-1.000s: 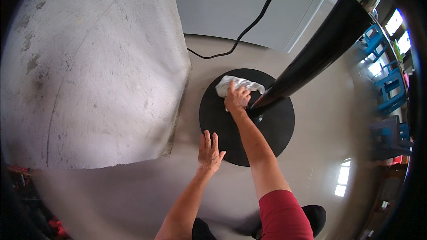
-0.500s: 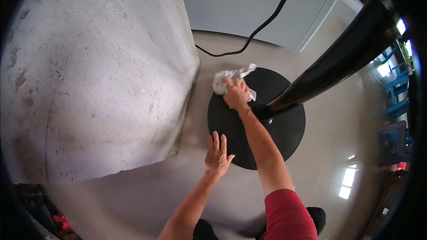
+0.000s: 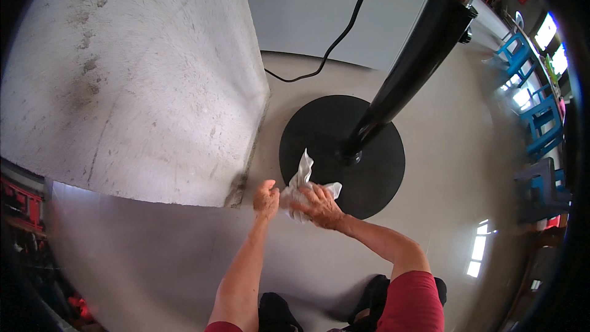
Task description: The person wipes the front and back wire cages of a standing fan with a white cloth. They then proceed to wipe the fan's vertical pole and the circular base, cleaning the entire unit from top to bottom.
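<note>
A crumpled white cloth (image 3: 298, 192) lies over the near left edge of a round black base plate (image 3: 319, 124). My right hand (image 3: 321, 206) is closed on the cloth from above, its fingers bent into the folds. One corner of the cloth points up and away from me. My left hand (image 3: 266, 199) is just left of the cloth, off the plate, with its fingers curled in; no held thing shows in it. From the plate's middle a thick black post (image 3: 402, 80) rises, leaning to the upper right in view, with a shiny metal tube at its top.
A rough whitish wall or pillar (image 3: 153, 86) stands close on the left. Behind the plate are a grey panel (image 3: 319, 6) and a black cable (image 3: 335, 43). Blue stools (image 3: 541, 120) line the far right. My dark shoes (image 3: 276, 312) are on the glossy floor (image 3: 455, 166).
My right hand has brought the cloth from the plate's far left side back to its near left edge. My left hand has left the plate, moved slightly left and curled its fingers.
</note>
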`<action>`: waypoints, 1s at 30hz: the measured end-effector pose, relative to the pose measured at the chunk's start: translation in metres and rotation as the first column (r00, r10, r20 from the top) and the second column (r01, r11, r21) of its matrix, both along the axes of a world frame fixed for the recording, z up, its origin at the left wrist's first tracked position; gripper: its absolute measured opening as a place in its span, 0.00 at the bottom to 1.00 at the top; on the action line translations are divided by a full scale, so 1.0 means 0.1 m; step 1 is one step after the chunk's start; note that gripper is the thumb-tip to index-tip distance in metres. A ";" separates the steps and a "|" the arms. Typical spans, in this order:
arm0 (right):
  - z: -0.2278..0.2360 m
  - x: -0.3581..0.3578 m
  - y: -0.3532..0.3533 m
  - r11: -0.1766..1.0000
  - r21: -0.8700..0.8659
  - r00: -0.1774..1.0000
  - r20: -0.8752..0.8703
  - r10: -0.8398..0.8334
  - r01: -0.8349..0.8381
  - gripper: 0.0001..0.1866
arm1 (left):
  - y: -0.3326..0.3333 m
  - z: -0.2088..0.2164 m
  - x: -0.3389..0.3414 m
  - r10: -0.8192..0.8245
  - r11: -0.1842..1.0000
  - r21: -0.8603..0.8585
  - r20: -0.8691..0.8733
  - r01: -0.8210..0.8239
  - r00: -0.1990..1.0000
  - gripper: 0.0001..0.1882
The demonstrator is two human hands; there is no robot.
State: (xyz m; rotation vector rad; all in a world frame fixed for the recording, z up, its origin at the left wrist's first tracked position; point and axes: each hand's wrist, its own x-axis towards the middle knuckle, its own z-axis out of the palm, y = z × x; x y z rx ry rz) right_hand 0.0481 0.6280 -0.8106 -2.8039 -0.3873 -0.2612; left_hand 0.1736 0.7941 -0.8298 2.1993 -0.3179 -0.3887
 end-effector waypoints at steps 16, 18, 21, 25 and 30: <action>-0.27 1.37 -0.45 0.647 0.174 0.622 0.179 -0.762 0.743 0.29 | -0.02 0.28 0.03 -0.095 0.991 -0.110 -0.246 0.070 0.965 0.21; -0.33 1.52 -0.55 0.562 0.248 0.499 0.273 -0.822 0.789 0.26 | 0.01 0.28 0.04 -0.101 0.988 -0.143 -0.266 0.064 0.959 0.21; -0.29 1.76 -0.75 0.388 0.332 0.381 0.090 -0.920 0.860 0.28 | 0.05 0.27 0.03 -0.082 0.988 -0.150 -0.297 0.038 0.951 0.22; -0.20 1.74 -0.74 0.567 0.191 0.578 -0.002 -0.816 0.801 0.32 | 0.11 0.17 0.06 -0.065 0.974 -0.229 -0.288 -0.003 0.956 0.23; -0.07 1.38 -0.27 0.903 0.075 0.906 -0.013 -0.423 0.423 0.30 | 0.03 0.27 0.15 0.091 0.984 -0.141 -0.118 -0.107 0.989 0.24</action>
